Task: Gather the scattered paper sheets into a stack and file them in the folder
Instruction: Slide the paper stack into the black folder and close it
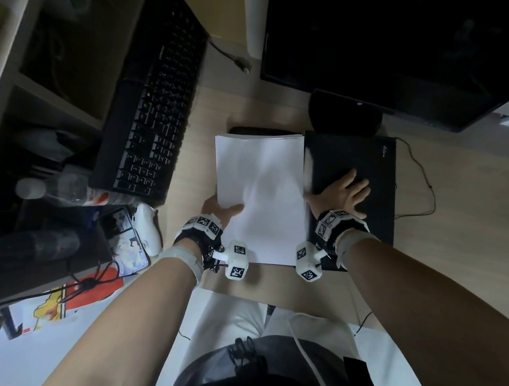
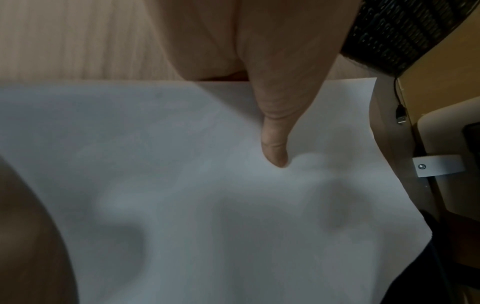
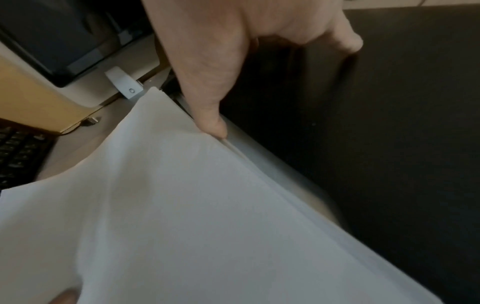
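A: Nearest us, the left hand [image 1: 219, 208] has its grip clamped on the paper stack [image 1: 262, 192], thumb [image 2: 275, 148] pressed on top at the left edge, fingers hidden beneath.

B: And the right hand [image 1: 341, 194]?

A: Spread flat on the black folder [image 1: 371, 171], fingers straight, clamping nothing; its thumb [image 3: 210, 121] touches the stack's right edge.

B: Where do the sheets sit?

A: On the tabletop [image 1: 213, 113] between the hands, their right edge over the folder's left edge, mostly squared.

B: How will they handle?

A: Light and floppy, I'd judge, and slippery sheet on sheet. Best pinched at both long edges, mid-length, so the stack doesn't fan or sag.

B: Beyond?

A: A keyboard [image 1: 155, 109] to the left, a monitor [image 1: 386, 43] behind.
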Motion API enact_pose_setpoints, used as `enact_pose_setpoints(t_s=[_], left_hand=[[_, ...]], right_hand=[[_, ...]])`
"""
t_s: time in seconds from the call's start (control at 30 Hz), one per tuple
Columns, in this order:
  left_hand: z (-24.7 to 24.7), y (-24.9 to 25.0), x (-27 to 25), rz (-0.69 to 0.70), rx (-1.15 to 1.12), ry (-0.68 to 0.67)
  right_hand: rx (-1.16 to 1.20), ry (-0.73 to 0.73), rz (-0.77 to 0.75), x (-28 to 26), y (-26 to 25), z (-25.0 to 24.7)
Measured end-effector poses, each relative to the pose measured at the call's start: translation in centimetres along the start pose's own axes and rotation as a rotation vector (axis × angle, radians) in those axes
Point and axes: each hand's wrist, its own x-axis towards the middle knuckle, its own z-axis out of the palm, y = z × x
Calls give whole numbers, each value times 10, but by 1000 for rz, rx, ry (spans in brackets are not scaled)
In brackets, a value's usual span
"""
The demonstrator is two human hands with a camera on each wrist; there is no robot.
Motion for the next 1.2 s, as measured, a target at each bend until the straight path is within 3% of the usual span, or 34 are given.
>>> enact_pose_setpoints(t_s=[0.2, 0.43, 0.63, 0.87, 1.2], left_hand=[[-2, 2, -3, 10, 25, -26], [-2, 5, -3, -21, 18, -32], [-12, -1, -4, 10, -51, -191], [-34, 8, -5, 103, -82, -156], [-58, -9, 9, 18, -141, -246]], right_hand=[[-14, -56, -28, 2, -7, -1], [134, -115, -127, 9, 4, -18], [135, -197, -250, 18, 15, -31], [146, -243, -249, 21, 16, -34], [174, -250, -262, 28, 19, -33]])
